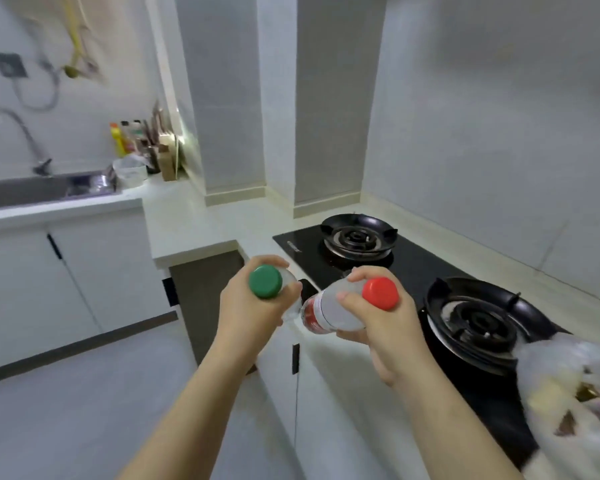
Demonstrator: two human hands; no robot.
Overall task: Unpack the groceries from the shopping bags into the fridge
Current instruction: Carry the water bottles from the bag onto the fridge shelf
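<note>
Your left hand (253, 308) is curled round the neck of the green-capped bottle (266, 282). The round, smooth cap faces up at you, and only a sliver of clear plastic shows past your fingers. Your right hand (387, 329) grips the red-capped bottle (338, 311), thumb across the clear shoulder and fingers wrapped behind. That one is tilted, its glossy red cap toward you and its red-and-white label pointing down toward your left hand. The two bottles meet low between your hands; whether they actually touch, I cannot tell. Both hang in the air over the front edge of the table (187, 225), a pale, smooth surface, just in front of the black glass gas hob (420, 265) with its two ringed burners. At lower right, beside the near burner, sits a translucent plastic shopping bag (565, 372), crinkled, with blurred packets inside. Far left, a steel sink (28, 194) is set into the table.
</note>
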